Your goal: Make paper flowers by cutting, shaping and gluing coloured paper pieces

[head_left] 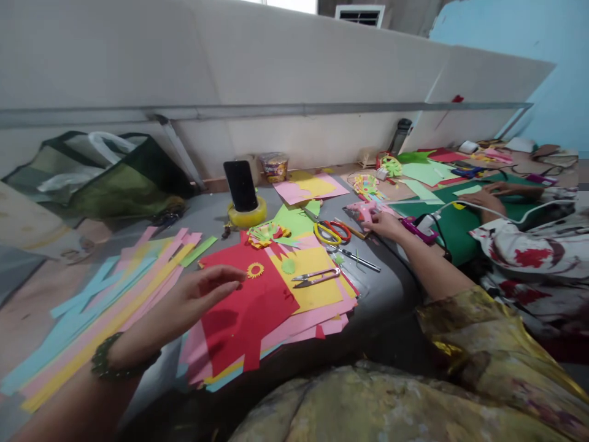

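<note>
My left hand [202, 298] hovers over the red paper sheet [243, 307], fingers extended and slightly curved, with nothing in it. Close to its fingertips lies a small yellow toothed paper ring [255, 270]. My right hand [385, 226] is closed around the pink glue gun [365, 210] at the far side of the table. A small green paper disc [288, 266] and thread snips [317, 277] rest on yellow paper. Scissors with red and yellow handles [327, 232] lie beyond them, near a ruffled paper flower [267, 234].
Coloured paper strips [115, 276] spread at the left. A phone [240, 186] leans on a yellow tape roll [247, 212]. A pen-like cutter [354, 256] lies near my right forearm. At the right, another person's hands [483, 199] rest over a green surface.
</note>
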The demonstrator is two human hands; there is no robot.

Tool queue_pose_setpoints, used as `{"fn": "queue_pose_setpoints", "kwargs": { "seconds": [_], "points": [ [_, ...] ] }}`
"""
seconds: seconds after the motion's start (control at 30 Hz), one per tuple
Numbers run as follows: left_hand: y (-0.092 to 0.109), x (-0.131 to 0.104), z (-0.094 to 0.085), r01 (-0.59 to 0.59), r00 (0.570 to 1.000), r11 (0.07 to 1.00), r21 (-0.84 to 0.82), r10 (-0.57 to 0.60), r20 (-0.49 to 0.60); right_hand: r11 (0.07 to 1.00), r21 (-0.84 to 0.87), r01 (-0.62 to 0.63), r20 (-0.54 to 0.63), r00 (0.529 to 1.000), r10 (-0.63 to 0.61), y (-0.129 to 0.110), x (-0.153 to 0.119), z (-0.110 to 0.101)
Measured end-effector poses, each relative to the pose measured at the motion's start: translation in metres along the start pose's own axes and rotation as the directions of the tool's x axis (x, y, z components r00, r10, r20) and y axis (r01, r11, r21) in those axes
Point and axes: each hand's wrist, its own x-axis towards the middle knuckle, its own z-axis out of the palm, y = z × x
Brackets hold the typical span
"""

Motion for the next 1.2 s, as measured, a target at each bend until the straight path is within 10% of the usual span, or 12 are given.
{"fn": "queue_pose_setpoints", "kwargs": {
  "seconds": [0.53,1.03,1.2],
  "points": [
    [-0.045,0.025,-0.005,0.169,0.913,0.903,-0.395,-0.294,-0.283,0.999,-0.027,-0.039,-0.038,0.999,0.038,-0.008,0.016,0.0],
    [-0.051,0.027,-0.008,0.134,0.895,0.938,-0.321,-0.254,-0.367,0.98,0.189,-0.067,-0.038,0.996,0.076,-0.02,0.025,-0.001],
    [-0.029,0.023,-0.003,0.038,0.938,0.998,-0.043,-0.05,-0.344,0.963,0.266,-0.054,-0.127,0.988,0.09,-0.023,0.016,-0.011]
  ]
}}
